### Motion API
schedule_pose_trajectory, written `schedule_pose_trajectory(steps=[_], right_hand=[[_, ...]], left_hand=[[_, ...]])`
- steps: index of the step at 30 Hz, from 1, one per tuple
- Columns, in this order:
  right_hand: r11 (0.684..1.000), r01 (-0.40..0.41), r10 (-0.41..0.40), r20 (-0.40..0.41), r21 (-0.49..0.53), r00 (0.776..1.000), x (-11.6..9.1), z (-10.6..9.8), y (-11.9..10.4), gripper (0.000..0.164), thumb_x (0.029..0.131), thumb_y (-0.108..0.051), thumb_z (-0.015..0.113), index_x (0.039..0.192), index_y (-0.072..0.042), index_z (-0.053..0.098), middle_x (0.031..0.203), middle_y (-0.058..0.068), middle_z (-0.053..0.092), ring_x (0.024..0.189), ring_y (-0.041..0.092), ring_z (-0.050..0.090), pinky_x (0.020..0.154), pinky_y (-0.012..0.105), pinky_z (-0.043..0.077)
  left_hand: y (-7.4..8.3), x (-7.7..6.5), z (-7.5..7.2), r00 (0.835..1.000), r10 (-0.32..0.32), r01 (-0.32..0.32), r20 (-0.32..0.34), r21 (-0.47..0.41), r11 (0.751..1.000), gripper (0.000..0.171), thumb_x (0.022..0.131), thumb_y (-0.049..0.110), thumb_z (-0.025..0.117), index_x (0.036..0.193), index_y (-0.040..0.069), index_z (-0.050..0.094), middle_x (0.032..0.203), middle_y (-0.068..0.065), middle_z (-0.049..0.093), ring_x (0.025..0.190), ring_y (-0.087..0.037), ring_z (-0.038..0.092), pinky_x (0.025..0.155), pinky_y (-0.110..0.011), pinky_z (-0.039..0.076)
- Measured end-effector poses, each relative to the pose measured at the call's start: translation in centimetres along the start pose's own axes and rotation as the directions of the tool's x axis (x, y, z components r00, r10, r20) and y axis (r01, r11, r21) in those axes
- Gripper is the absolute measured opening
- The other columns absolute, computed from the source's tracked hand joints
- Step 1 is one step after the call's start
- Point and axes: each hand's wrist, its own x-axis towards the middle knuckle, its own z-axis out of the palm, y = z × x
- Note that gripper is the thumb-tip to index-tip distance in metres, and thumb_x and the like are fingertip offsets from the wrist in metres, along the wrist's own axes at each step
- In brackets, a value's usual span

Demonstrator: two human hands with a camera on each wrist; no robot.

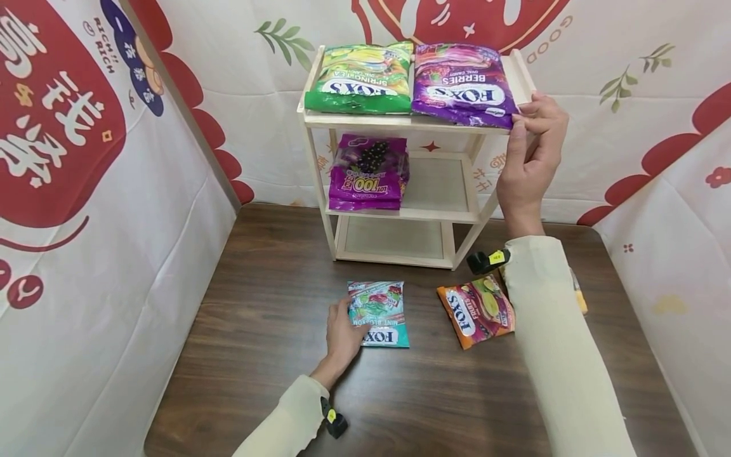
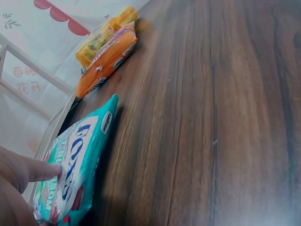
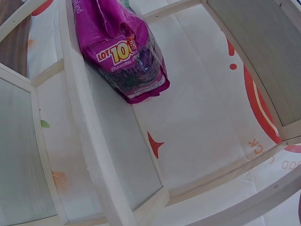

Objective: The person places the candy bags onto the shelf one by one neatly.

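Across the surface (image 1: 263,273), our right sleeve (image 1: 562,330) mostly hides a yellow bag (image 2: 96,42); our left grip (image 1: 342,333) pinches a teal bag (image 1: 382,317), our right grip (image 1: 537,149) the Berries bag (image 1: 459,79).

Left fingers (image 1: 341,311) low, right fingers (image 1: 546,123) high and slightly bent

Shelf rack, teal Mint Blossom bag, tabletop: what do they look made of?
Shelf rack: probably pale wood, matte; plain, cream-coloured slats. Its greyish panels could be board; unclear.
Teal Mint Blossom bag: likely plastic film, slightly glossy; printed, puffed body thinning to a flat edge.
Tabletop: brown wood or printed laminate, satin; streaky grain, soft light reflections.
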Motion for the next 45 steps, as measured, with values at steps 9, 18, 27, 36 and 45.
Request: schedule_pose_trajectory(steps=[9,18,27,36,45], right_hand=[[1.000,0.005,-0.005,0.013,0.009,1.000,0.1,0.2,0.0,0.009,0.088,0.000,0.048,0.091,-0.002,0.056,0.108,0.007,0.054,0.124,0.026,0.041,0.111,0.038,0.028],[1.000,0.003,-0.003,0.005,0.010,1.000,0.1,0.0,-0.2,0.009,0.087,0.000,0.047,0.091,0.000,0.056,0.108,0.007,0.054,0.123,0.025,0.041,0.111,0.038,0.027],[1.000,0.002,-0.002,0.002,0.013,1.000,0.0,0.0,-0.2,0.010,0.087,0.000,0.047,0.091,0.000,0.056,0.108,0.010,0.054,0.123,0.026,0.041,0.110,0.038,0.028],[1.000,-0.001,0.001,0.008,0.006,1.000,-0.1,-0.2,0.1,0.010,0.088,0.000,0.047,0.092,-0.001,0.056,0.109,0.004,0.054,0.123,0.026,0.041,0.110,0.038,0.028],[1.000,0.007,-0.007,0.007,0.014,1.000,0.0,-0.2,0.1,0.012,0.088,-0.001,0.047,0.091,-0.005,0.057,0.108,0.007,0.055,0.123,0.027,0.041,0.110,0.039,0.028]], left_hand=[[1.0,0.1,1.1,0.996,-0.070,0.072,-0.046,0.032,0.997,0.075,0.072,0.020,0.084,0.136,0.009,0.048,0.110,-0.019,0.047,0.098,-0.032,0.047,0.071,-0.044,0.045],[0.4,0.8,0.9,0.995,-0.008,0.004,-0.098,-0.042,0.999,0.054,0.077,0.002,0.075,0.127,0.009,0.056,0.102,-0.015,0.058,0.086,-0.028,0.055,0.072,-0.045,0.048],[-0.2,0.9,0.6,0.991,0.056,-0.082,-0.123,-0.218,0.972,0.033,0.079,-0.002,0.074,0.109,0.011,0.070,0.083,-0.006,0.063,0.070,-0.015,0.056,0.056,-0.026,0.047],[0.8,0.5,0.7,0.982,0.055,-0.111,-0.178,-0.321,0.941,0.015,0.079,0.000,0.073,0.091,0.009,0.074,0.080,-0.003,0.070,0.065,-0.011,0.062,0.050,-0.024,0.050],[1.6,0.6,0.5,0.993,0.006,-0.050,-0.114,-0.387,0.921,0.032,0.081,-0.001,0.070,0.110,0.012,0.070,0.089,-0.004,0.069,0.072,-0.011,0.066,0.055,-0.028,0.052]])
